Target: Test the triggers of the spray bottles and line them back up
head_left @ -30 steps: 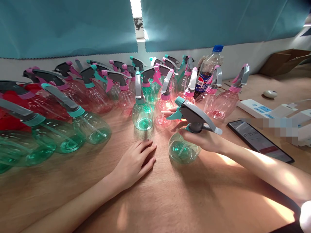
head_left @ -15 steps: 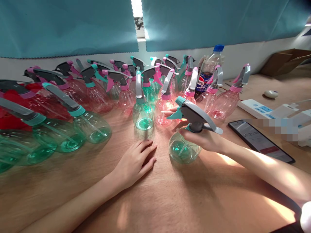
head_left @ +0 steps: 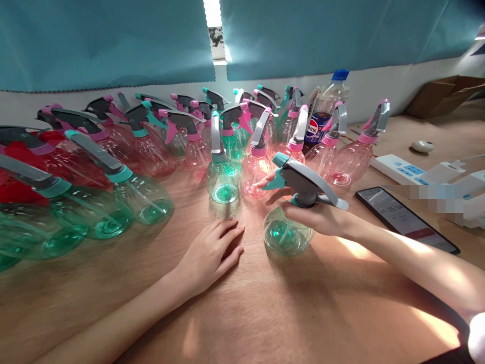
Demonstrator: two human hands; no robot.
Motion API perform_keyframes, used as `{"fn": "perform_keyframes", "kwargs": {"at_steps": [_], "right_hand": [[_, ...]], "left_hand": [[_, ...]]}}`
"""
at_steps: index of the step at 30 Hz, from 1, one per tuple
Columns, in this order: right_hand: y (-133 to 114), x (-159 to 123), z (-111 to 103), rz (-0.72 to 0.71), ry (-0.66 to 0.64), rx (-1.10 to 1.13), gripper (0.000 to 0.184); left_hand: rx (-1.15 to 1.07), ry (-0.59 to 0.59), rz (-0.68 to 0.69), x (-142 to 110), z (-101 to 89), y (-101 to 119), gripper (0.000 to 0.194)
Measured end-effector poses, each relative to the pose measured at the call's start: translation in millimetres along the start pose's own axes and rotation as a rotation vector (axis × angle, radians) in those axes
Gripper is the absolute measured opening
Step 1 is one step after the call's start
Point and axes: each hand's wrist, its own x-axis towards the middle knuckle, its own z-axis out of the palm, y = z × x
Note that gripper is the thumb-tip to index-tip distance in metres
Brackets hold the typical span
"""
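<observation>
A clear green spray bottle [head_left: 287,233] with a dark grey and teal trigger head stands upright on the table. At its neck, just under the trigger head, is my right hand [head_left: 322,217], thumb at the near side and fingers reaching round the far side, partly hidden by the bottle. My left hand [head_left: 214,250] lies flat on the wood to the left, fingers stretched out and touching nothing but the table. Beyond it stand another green spray bottle [head_left: 223,182] and a pink spray bottle [head_left: 254,174].
Several green and pink spray bottles crowd the left and back, with a green one [head_left: 146,199] nearest the left hand. A cola bottle [head_left: 322,119] stands behind. To the right are a phone [head_left: 409,220], a power strip [head_left: 401,171], a white earbud case [head_left: 422,146] and a cardboard box [head_left: 435,101].
My right thumb and fingers have shifted slightly around the neck of the green spray bottle, the far fingers straightening a little. The bottle and my left hand have stayed in place.
</observation>
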Motion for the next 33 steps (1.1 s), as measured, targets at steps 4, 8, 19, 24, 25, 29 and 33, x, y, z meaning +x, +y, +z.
{"fn": "perform_keyframes", "kwargs": {"at_steps": [4, 8, 19, 24, 25, 29, 33], "right_hand": [[-2.9, 1.1, 0.5, -0.028, 0.021, 0.002, 0.052], [-0.1, 0.1, 0.3, -0.05, 0.054, -0.028, 0.04], [-4.7, 2.3, -0.9, -0.043, 0.017, -0.02, 0.042], [-5.0, 2.3, 0.6, -0.012, 0.02, -0.001, 0.052], [-4.1, 1.9, 0.9, -0.013, 0.025, 0.005, 0.053], [0.2, 0.7, 1.4, -0.032, 0.021, 0.041, 0.054], [1.7, 0.7, 1.2, -0.052, 0.012, 0.052, 0.055]], "left_hand": [[-0.001, 0.002, -0.006, -0.2, -0.7, 0.4, 0.036], [0.0, 0.003, -0.01, -0.5, 0.3, 0.0, 0.036], [-0.003, -0.014, -0.013, 0.7, -4.1, 3.1, 0.036], [-0.009, 0.002, -0.014, 0.2, -0.7, 1.5, 0.036], [-0.008, 0.008, -0.011, -0.2, 0.2, 1.0, 0.036], [-0.006, 0.013, -0.004, -1.7, 2.1, -0.3, 0.036], [-0.002, 0.0, -0.007, -1.6, 1.9, -0.6, 0.037]]}}
